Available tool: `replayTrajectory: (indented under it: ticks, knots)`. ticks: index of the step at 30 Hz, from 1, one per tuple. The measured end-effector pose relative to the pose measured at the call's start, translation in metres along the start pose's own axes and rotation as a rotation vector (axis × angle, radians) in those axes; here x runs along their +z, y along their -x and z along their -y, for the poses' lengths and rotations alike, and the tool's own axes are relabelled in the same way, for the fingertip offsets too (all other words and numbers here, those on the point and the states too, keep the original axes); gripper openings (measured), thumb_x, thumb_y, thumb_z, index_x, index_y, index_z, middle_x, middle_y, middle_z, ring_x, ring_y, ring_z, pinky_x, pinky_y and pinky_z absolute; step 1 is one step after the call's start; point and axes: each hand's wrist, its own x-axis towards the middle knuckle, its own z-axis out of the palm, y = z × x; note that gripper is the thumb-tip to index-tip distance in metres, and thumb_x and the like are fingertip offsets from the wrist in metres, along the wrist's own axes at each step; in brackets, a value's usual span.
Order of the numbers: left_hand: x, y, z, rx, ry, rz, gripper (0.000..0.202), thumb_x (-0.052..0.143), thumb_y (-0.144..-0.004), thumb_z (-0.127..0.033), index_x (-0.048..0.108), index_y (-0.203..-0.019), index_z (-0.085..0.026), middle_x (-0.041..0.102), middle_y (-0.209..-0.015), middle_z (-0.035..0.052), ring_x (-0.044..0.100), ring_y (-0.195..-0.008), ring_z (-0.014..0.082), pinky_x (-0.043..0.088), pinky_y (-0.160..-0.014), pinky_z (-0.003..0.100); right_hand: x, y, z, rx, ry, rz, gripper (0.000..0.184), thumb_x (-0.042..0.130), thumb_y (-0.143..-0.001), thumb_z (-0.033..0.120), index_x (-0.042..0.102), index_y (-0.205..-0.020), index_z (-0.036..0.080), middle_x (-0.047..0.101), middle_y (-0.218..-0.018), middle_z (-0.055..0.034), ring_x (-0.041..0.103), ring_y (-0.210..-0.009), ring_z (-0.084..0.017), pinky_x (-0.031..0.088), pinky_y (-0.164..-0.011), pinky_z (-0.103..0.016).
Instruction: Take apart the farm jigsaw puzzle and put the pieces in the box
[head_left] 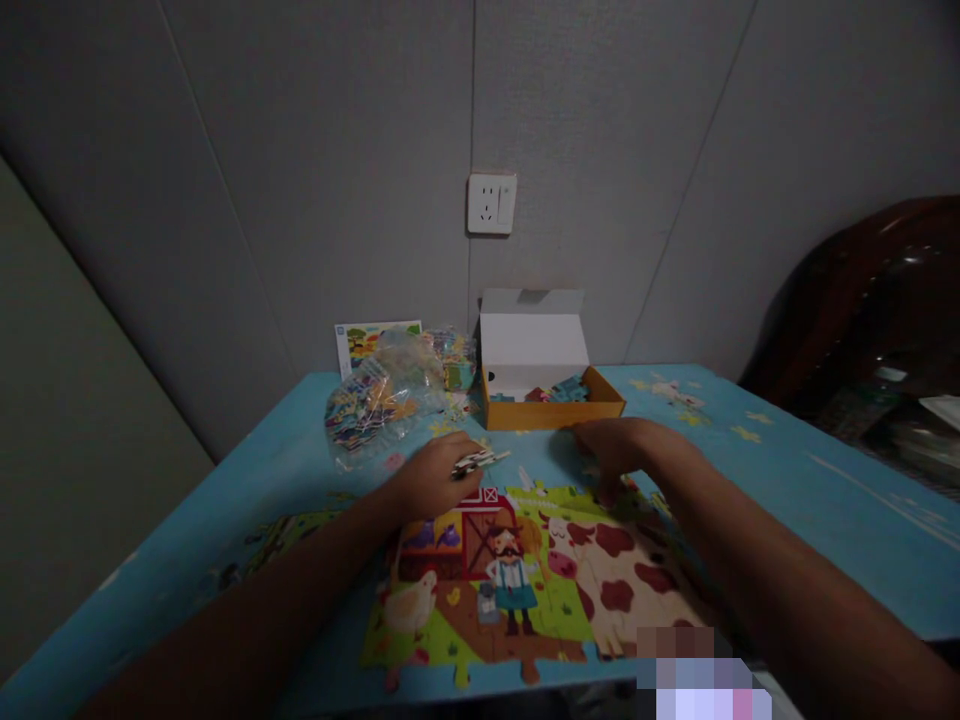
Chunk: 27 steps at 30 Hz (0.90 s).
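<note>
My left hand [442, 474] is closed around a small stack of puzzle pieces [477, 461], seen edge-on above the puzzle's upper left part. A partly joined farm jigsaw puzzle [517, 590] lies flat before me, with a barn, a farmer, a hen and a spotted cow. Over its upper right edge is my right hand [613, 450], thumb and fingers apart, with nothing visible between them. Its fingertips are in shadow near the front of an orange box [555, 414], whose white lid stands up. Several loose puzzle pieces [566, 390] lie inside that box.
Clear plastic bags of puzzle pieces [375, 405] lie at the back left, before a picture card [379, 335]. More puzzle pieces [289, 535] lie left of my left forearm. A blue patterned cloth [795, 500] covers the table, which meets a grey wall with a socket [491, 204].
</note>
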Motion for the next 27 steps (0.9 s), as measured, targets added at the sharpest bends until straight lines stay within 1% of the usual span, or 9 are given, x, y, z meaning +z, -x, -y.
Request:
replayTrajectory:
  ticks: [2,4,6,8,13,16,19,22,27]
  knots:
    - [0.002,0.000,0.002,-0.002,-0.005,-0.008,0.008,0.052,-0.083,-0.018,0.057,-0.076,-0.017,0.056,-0.079,0.0025,0.053,-0.077,0.0156,0.040,-0.072,0.026,0.000,-0.008,0.001,-0.046,0.000,-0.042,0.044,0.086,-0.035,0.042,0.053,-0.053,0.020,0.055,-0.054,0.0004,0.058,-0.056,-0.019,0.043,-0.053,-0.031]
    - [0.004,0.000,0.003,-0.003,-0.012,-0.019,0.009,0.052,-0.083,-0.018,0.057,-0.076,-0.017,0.056,-0.078,0.0027,0.053,-0.076,0.0156,0.040,-0.071,0.026,0.000,-0.012,-0.001,-0.087,-0.002,-0.063,0.045,0.084,-0.040,0.048,0.050,-0.049,0.020,0.051,-0.049,0.0027,0.056,-0.053,-0.017,0.043,-0.053,-0.028]
    - [0.004,0.000,0.002,0.007,-0.022,-0.020,0.009,0.051,-0.083,-0.017,0.058,-0.077,-0.017,0.057,-0.079,0.0026,0.053,-0.076,0.0155,0.040,-0.071,0.026,0.000,-0.012,-0.001,-0.106,-0.002,-0.085,0.043,0.083,-0.043,0.050,0.054,-0.053,0.020,0.053,-0.051,0.0022,0.057,-0.055,-0.016,0.044,-0.055,-0.027]
    - [0.003,0.000,0.000,0.029,-0.035,-0.009,0.009,0.051,-0.083,-0.016,0.059,-0.079,-0.017,0.057,-0.079,0.0025,0.053,-0.076,0.0154,0.040,-0.071,0.026,-0.002,-0.006,0.001,-0.109,0.029,-0.094,0.040,0.084,-0.044,0.047,0.059,-0.060,0.020,0.059,-0.059,-0.0007,0.059,-0.060,-0.017,0.044,-0.058,-0.028]
    - [-0.005,0.000,-0.008,0.092,-0.077,-0.027,0.009,0.052,-0.082,-0.015,0.056,-0.074,-0.017,0.057,-0.075,0.0028,0.052,-0.074,0.0157,0.041,-0.070,0.027,-0.007,0.011,0.005,-0.068,0.187,0.053,0.036,0.084,-0.046,0.037,0.064,-0.068,0.018,0.065,-0.072,-0.0066,0.059,-0.063,-0.021,0.040,-0.056,-0.031]
    - [-0.006,0.000,-0.009,0.093,-0.078,-0.045,0.010,0.053,-0.081,-0.015,0.055,-0.072,-0.018,0.057,-0.074,0.0029,0.052,-0.073,0.0158,0.041,-0.070,0.027,-0.006,0.018,-0.002,-0.075,0.012,0.063,0.032,0.080,-0.054,0.035,0.067,-0.077,0.018,0.066,-0.073,-0.0041,0.058,-0.063,-0.019,0.038,-0.054,-0.028]
    - [-0.005,0.000,-0.008,0.089,-0.086,-0.044,0.011,0.053,-0.080,-0.015,0.054,-0.070,-0.018,0.056,-0.072,0.0030,0.052,-0.071,0.0156,0.041,-0.068,0.027,-0.004,0.021,-0.011,-0.198,-0.188,0.035,0.024,0.072,-0.065,0.037,0.067,-0.079,0.018,0.065,-0.069,-0.0010,0.057,-0.063,-0.017,0.037,-0.056,-0.026]
    - [-0.005,0.001,-0.008,0.119,-0.096,-0.058,0.011,0.052,-0.081,-0.014,0.055,-0.071,-0.018,0.057,-0.073,0.0033,0.052,-0.072,0.0157,0.042,-0.071,0.028,-0.001,0.018,-0.012,-0.294,-0.247,-0.016,0.022,0.069,-0.068,0.037,0.067,-0.077,0.017,0.064,-0.069,-0.0003,0.056,-0.064,-0.016,0.038,-0.059,-0.026]
    - [-0.007,0.001,-0.010,0.165,-0.077,-0.097,0.010,0.051,-0.081,-0.013,0.059,-0.080,-0.018,0.059,-0.077,0.0044,0.053,-0.076,0.0165,0.043,-0.074,0.029,0.003,0.012,0.003,-0.310,-0.275,-0.087,0.023,0.068,-0.070,0.035,0.067,-0.082,0.016,0.063,-0.070,-0.0006,0.056,-0.065,-0.016,0.037,-0.059,-0.025]
